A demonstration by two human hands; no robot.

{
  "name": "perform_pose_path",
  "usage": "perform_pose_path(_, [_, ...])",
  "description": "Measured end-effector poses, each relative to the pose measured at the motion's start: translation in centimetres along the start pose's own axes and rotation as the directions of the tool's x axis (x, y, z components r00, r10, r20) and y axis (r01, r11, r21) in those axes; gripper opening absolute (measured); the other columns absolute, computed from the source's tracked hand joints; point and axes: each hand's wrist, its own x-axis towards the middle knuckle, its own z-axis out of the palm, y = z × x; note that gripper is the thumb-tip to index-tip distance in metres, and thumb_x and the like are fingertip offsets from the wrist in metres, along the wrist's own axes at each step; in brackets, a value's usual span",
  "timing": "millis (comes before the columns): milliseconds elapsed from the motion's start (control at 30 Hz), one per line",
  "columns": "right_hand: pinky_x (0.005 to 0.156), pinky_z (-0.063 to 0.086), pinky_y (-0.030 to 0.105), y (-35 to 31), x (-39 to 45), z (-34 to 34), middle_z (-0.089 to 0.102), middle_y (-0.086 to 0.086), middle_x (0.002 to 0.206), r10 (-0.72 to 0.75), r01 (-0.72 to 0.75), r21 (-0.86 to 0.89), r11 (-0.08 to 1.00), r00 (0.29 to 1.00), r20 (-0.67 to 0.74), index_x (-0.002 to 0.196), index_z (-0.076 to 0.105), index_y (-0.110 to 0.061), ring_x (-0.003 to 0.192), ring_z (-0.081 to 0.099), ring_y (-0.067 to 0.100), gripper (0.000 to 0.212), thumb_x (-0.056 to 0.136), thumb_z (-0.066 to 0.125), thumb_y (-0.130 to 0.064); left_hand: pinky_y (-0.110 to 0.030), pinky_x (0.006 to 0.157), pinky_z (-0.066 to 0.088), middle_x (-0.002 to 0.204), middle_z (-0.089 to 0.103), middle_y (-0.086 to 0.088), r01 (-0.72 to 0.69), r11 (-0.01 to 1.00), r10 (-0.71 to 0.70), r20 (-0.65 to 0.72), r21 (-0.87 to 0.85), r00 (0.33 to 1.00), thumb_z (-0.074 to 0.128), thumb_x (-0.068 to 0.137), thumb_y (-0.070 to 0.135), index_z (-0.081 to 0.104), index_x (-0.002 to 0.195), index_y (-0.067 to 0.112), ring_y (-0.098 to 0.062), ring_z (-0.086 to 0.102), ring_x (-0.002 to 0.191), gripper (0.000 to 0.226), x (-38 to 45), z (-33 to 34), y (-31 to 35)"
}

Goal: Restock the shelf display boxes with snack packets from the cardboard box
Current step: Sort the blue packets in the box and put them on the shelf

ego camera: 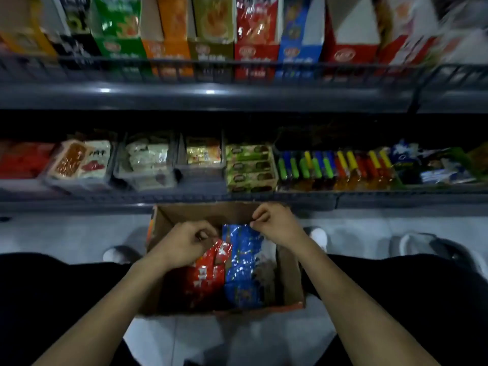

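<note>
So the person is crouched over the cardboard box (290, 273) on the floor, both hands down in it. The key thing here: the packets lie right under the hands, stacked in two rows that run near-to-far, and the display boxes they belong in sit far and up, on the top shelf (237, 99). So whatever gets lifted has to travel up and away from the body.

The left hand (184, 243) has its fingers curled, pinching the far end of the red packets (208, 276). The right hand (274, 225) is curled too, pinching the top edge of the blue packets (244, 268) at the far end of that row. Each hand is nearest its own colour, so no crossing over needed.

Up top, the red display box (254, 35) and the blue display box (298, 48) stand side by side, slightly right of centre, so pretty much straight above the cardboard box. The red one looks to have stock in it; how full the blue one is, hard to tell through the blur.

Material-wise, the packets are shiny crinkly foil, flat and slippery looking, likely to slide against each other if grabbed in a bunch. The cardboard box is plain brown, open-topped, soft at the edges. The display boxes are stiff printed card with slanted cut fronts. The middle shelf (369, 196) holds other snacks in trays, not part of this job as far as I can judge.
</note>
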Motion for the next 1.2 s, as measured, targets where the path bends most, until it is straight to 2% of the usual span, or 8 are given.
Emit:
perform_pose_path(233, [0.073, 0.047, 0.024, 8.8, 1.3, 10.0, 0.067, 0.005, 0.095, 0.235, -0.195, -0.19, 0.962, 0.947, 0.219, 0.085, 0.06, -0.019, 0.094, 0.064, 0.021, 0.005, 0.086, 0.065, -0.018, -0.014, 0.079, 0.046, 0.083, 0.068, 0.008, 0.241, 0.969, -0.238, 0.058, -0.045, 0.969, 0.067, 0.083, 0.004, 0.068, 0.079, 0.028, -0.008, 0.064, 0.084, 0.024, -2.7, 5.2, -6.8])
perform_pose_path(367, [0.092, 0.048, 0.032, 12.7, 0.7, 14.8, 0.059, 0.012, 0.125, 0.262, -0.079, -0.4, 0.913, 0.865, 0.428, 0.124, 0.058, -0.012, 0.114, 0.056, 0.032, 0.037, 0.088, 0.061, -0.021, -0.001, 0.069, 0.041, 0.077, 0.063, 0.021, 0.327, 0.944, -0.317, 0.157, -0.04, 0.935, 0.066, 0.085, 0.007, 0.069, 0.077, 0.029, -0.001, 0.062, 0.076, 0.023, -4.4, 7.8, -7.8])
perform_pose_path(500, [0.089, 0.051, 0.041, 18.6, 3.4, 19.9, 0.059, 0.01, 0.124, 0.272, 0.036, -0.513, 0.858, 0.815, 0.512, 0.123, 0.054, -0.024, 0.102, 0.059, 0.028, 0.039, 0.086, 0.058, -0.033, -0.011, 0.076, 0.045, 0.088, 0.066, 0.014, 0.285, 0.958, -0.283, 0.288, 0.038, 0.915, 0.067, 0.085, 0.014, 0.073, 0.094, 0.02, -0.005, 0.061, 0.086, 0.013, -5.1, 8.5, -8.1])
perform_pose_path(633, [0.093, 0.049, 0.043, 15.7, 1.7, 18.2, 0.054, 0.013, 0.128, 0.279, 0.133, -0.617, 0.775, 0.805, 0.524, 0.129, 0.051, -0.02, 0.108, 0.056, 0.032, 0.044, 0.089, 0.053, -0.037, -0.014, 0.076, 0.041, 0.094, 0.067, 0.005, 0.318, 0.947, -0.318, 0.273, 0.045, 0.908, 0.067, 0.086, 0.014, 0.072, 0.096, 0.018, -0.008, 0.059, 0.089, 0.012, -5.1, 8.6, -8.4])
perform_pose_path(800, [0.095, 0.046, 0.038, 14.0, 1.1, 16.8, 0.059, 0.012, 0.125, 0.233, 0.125, -0.695, 0.708, 0.888, 0.397, 0.122, 0.063, -0.013, 0.116, 0.054, 0.03, 0.033, 0.093, 0.047, -0.009, -0.024, 0.083, 0.047, 0.098, 0.063, 0.004, 0.369, 0.927, -0.371, 0.288, 0.065, 0.883, 0.065, 0.088, 0.019, 0.068, 0.1, 0.023, -0.017, 0.061, 0.101, 0.013, -4.9, 8.9, -9.1])
perform_pose_path(933, [0.085, 0.051, 0.033, 13.4, 1.5, 15.2, 0.067, 0.008, 0.101, 0.154, 0.058, -0.526, 0.848, 0.924, 0.35, 0.091, 0.071, -0.014, 0.094, 0.062, 0.027, 0.017, 0.087, 0.056, -0.006, -0.026, 0.085, 0.049, 0.102, 0.064, 0.002, 0.401, 0.914, -0.402, 0.28, 0.064, 0.872, 0.065, 0.088, 0.018, 0.064, 0.095, 0.028, -0.019, 0.061, 0.103, 0.013, -4.4, 8.8, -9.0])
perform_pose_path(1100, [0.086, 0.047, 0.025, 10.2, 1.8, 13.8, 0.07, -0.001, 0.1, 0.001, 0.022, -0.053, 0.998, 0.92, 0.391, 0.104, 0.073, -0.012, 0.09, 0.062, 0.01, 0.016, 0.09, 0.066, -0.012, -0.031, 0.095, 0.048, 0.122, 0.063, -0.002, 0.393, 0.919, -0.389, 0.138, -0.005, 0.911, 0.073, 0.081, 0.028, 0.051, 0.131, 0.024, -0.02, 0.059, 0.114, 0.054, -2.9, 8.6, -8.7])
perform_pose_path(1200, [0.076, 0.047, 0.016, 7.9, 1.9, 13.5, 0.068, -0.005, 0.096, -0.001, -0.051, 0.102, 0.994, 0.889, 0.457, 0.108, 0.071, -0.011, 0.087, 0.063, 0.007, 0.02, 0.088, 0.069, -0.013, -0.022, 0.076, 0.045, 0.101, 0.069, -0.003, 0.409, 0.91, -0.397, 0.141, -0.069, 0.907, 0.074, 0.083, 0.026, 0.067, 0.111, 0.014, -0.018, 0.064, 0.098, 0.032, -2.1, 8.9, -8.0])
